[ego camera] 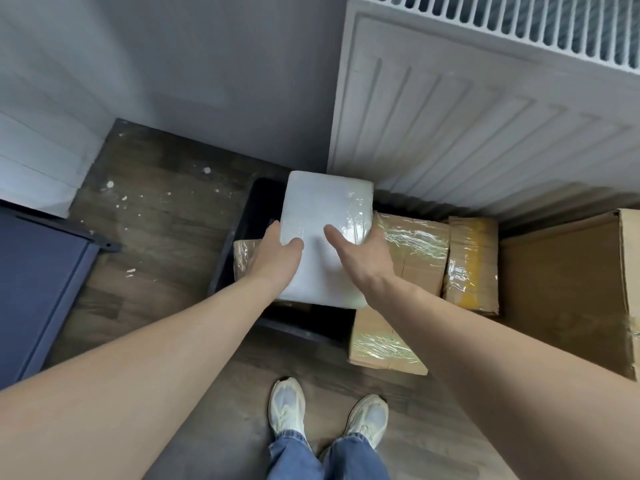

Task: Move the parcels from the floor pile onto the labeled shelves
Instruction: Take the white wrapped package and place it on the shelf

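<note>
A white plastic-wrapped parcel (327, 216) is held flat above a black bin (242, 223) on the floor. My left hand (273, 258) grips its left edge with the thumb on top. My right hand (363, 258) grips its right edge, thumb lying across the top. Under and beside it lie taped cardboard parcels: one in the bin at the left (242, 254), one to the right (415, 251), one with yellow tape (472, 265) and one nearer my feet (381, 344).
A large open cardboard box (571, 289) stands at the right. A white radiator (485, 116) covers the wall behind the pile. A dark blue shelf unit (38, 282) sits at the left. My shoes (287, 407) stand on the wooden floor just before the bin.
</note>
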Tool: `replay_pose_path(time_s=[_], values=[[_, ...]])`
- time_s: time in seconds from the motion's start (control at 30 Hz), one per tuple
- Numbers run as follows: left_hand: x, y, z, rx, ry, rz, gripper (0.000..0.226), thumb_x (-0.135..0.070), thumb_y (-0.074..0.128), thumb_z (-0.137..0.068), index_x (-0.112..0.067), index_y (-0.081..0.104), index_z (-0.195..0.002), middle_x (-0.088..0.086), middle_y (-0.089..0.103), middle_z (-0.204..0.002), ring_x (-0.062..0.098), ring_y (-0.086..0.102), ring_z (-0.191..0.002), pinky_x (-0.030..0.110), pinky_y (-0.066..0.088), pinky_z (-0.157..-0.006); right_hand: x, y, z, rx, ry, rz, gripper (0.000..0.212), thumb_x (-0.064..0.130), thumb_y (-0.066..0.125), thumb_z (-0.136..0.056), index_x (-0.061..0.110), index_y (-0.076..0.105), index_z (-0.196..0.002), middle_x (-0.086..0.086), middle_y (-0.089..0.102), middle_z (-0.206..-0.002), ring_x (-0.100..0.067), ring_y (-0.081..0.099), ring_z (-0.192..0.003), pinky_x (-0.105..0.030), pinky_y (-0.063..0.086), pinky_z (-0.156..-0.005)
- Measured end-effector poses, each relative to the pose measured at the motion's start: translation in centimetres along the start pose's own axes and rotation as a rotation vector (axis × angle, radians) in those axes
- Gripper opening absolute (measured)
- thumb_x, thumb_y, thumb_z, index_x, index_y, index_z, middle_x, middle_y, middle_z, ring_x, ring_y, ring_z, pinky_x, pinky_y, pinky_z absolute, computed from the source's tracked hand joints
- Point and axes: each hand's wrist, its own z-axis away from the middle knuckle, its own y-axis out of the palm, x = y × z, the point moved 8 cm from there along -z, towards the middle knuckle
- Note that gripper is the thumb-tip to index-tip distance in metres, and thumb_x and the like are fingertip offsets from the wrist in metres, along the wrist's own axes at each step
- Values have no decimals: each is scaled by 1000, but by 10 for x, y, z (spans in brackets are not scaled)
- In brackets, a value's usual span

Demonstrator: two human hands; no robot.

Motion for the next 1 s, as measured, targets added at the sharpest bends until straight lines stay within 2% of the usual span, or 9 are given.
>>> replay_pose_path(time_s=[0.1,0.17,0.23,0.4,0.6,0.7,0.8,0.9,1.0], values=[[-4,-2,11,-32,-11,39,30,-33,38,-91,-38,51,-118,-13,64,-106,21,63,-101,42,50,-93,4,9,6,13,5,60,124,69,75,-72,23,2,-162,-11,27,-162,-33,35,-146,-48,34,-118],[-6,-6,19,-79,-28,71,42,-32,33,-96,-39,48,-134,-18,58,-122,19,55,-115,38,43,-99,7,11,12,14,13,130,134,77,74,-66,31,-7,-161,-11,15,-165,-33,24,-151,-51,29,-120],[-9,-13,27,-136,-29,133,49,-35,30,-96,-40,45,-143,-13,54,-139,21,50,-127,43,38,-110,11,11,20,8,17,182,140,82,74,-61,33,-13,-160,-9,8,-167,-33,15,-153,-51,25,-122],[-26,-29,57,-192,-31,339,35,-48,43,-89,-39,71,-109,-11,69,-108,17,63,-105,43,50,-99,22,-5,45,-47,29,217,149,81,77,-55,29,-15,-160,-9,1,-167,-34,9,-154,-52,20,-123],[-53,-29,105,-155,10,419,34,-62,47,-78,-51,70,-100,-16,66,-112,13,61,-107,41,48,-100,41,-44,84,-57,6,171,150,84,78,-50,30,-8,-160,-8,8,-166,-35,15,-152,-55,24,-122],[-83,-35,125,-179,173,423,24,-53,50,-84,-52,72,-96,-29,63,-112,3,52,-120,39,42,-107,51,-57,102,-9,-20,81,154,91,76,-37,35,-1,-158,-3,13,-165,-31,19,-151,-55,26,-121],[-115,-47,141,-213,354,341,31,-52,49,-81,-45,75,-97,-38,60,-109,4,49,-125,39,40,-109,67,-69,113,43,-59,9,156,97,71,-30,30,10,-157,1,29,-159,-25,35,-144,-51,34,-118],[-141,-55,153,-210,486,194,32,-58,51,-80,-48,72,-102,-30,58,-117,6,49,-125,46,37,-111,89,-72,130,158,-138,-126,144,100,62,-38,35,14,-156,17,36,-150,-12,39,-137,-46,33,-117],[-167,-62,175,-222,585,-53,29,-39,57,-92,-42,70,-117,-26,53,-129,4,37,-132,44,27,-117,99,-73,147,223,-148,-253,140,102,60,-36,45,13,-155,21,37,-151,-12,38,-140,-53,31,-120]])
